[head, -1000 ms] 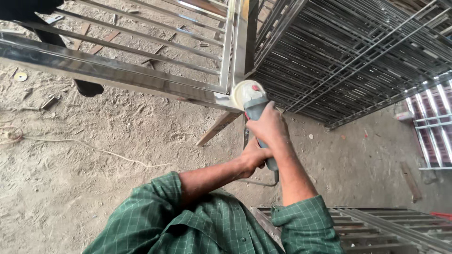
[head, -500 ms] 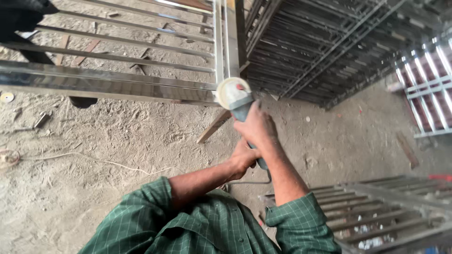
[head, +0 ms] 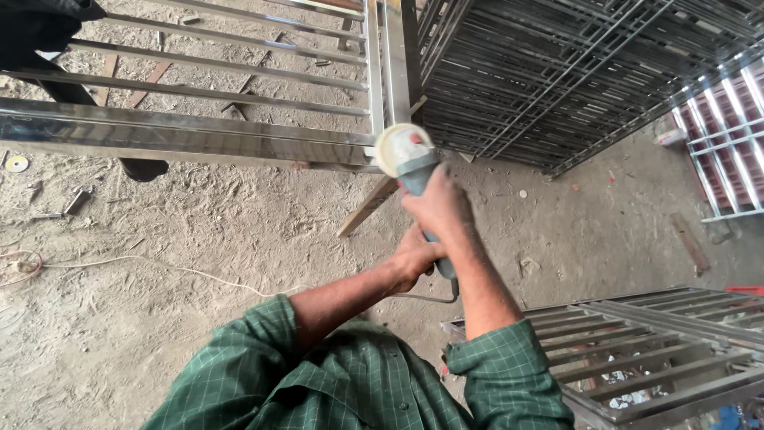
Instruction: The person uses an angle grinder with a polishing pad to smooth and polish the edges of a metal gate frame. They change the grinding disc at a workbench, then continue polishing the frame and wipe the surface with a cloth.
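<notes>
Both my hands grip a blue-grey angle grinder [head: 415,177]. My right hand [head: 439,205] wraps its body just behind the head. My left hand [head: 414,256] holds the rear of its handle. The grinder's pale round polishing disc [head: 395,148] touches the corner of a shiny steel grille frame [head: 191,135], where the long rail meets an upright bar [head: 395,56]. My green checked sleeves fill the bottom of the view.
A stack of steel grilles [head: 573,72] leans at the upper right. Another grille [head: 660,350] lies at the lower right. A thin cable [head: 143,267] runs over the dusty ground on the left. A small disc [head: 16,163] and a dark shoe [head: 143,169] lie under the frame.
The view has shifted a little, so the grinder and frame corner sit slightly left and higher. Both hands keep the same grip, with the disc at the corner.
</notes>
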